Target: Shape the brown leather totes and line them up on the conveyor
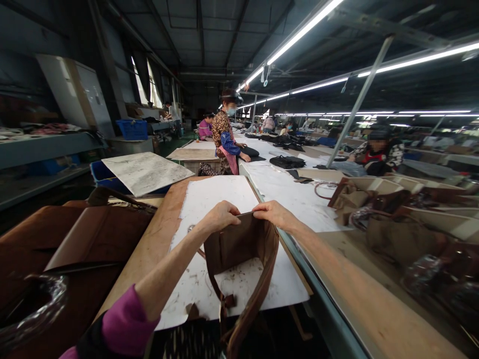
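Left hand (221, 216): thumb and fingers pinching the upper edge of the brown bag piece (243, 242).
Right hand (276, 214): fingertips grasping the same edge, just to the right of the left fingertips.
Brown bag piece: directly below both sets of fingertips, its curved side band (262, 286) running from there toward the wearer.
White sheet (204, 197): beneath and beyond the fingers, speckled with dark marks.
Brown goods (97, 232): piled left of the fingers, well apart.
Unfinished-looking bags (402, 232): right of the fingers, well apart, in a row.
Co-worker (223, 127): beyond the fingers, hands at a dark piece (250, 151).
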Demonstrator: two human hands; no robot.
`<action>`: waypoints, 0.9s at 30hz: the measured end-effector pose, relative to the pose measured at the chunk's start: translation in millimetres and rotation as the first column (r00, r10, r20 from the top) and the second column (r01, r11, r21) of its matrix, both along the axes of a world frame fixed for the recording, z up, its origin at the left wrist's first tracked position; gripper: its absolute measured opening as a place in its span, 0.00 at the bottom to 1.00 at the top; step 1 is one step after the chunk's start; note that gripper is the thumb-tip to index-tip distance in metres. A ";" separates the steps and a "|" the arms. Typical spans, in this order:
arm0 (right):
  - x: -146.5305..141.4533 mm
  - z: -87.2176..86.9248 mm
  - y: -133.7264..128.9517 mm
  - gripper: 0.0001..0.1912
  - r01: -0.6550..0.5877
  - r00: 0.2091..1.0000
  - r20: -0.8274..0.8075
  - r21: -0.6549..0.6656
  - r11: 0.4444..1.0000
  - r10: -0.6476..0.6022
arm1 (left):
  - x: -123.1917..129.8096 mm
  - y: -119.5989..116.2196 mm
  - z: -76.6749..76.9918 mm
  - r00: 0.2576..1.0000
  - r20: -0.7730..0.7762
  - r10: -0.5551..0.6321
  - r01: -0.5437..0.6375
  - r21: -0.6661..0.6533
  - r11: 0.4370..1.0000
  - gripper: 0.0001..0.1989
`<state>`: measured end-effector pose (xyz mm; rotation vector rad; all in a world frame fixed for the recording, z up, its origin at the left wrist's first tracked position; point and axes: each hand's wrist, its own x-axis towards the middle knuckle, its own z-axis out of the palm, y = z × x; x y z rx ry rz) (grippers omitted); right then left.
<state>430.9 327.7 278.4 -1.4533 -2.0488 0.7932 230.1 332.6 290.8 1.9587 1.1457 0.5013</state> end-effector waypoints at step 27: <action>-22.1 10.2 -10.9 0.10 0.019 0.940 0.331 0.182 0.983 -0.080 | -26.7 -3.9 5.2 0.995 0.084 0.061 -0.085 0.313 0.946 0.16</action>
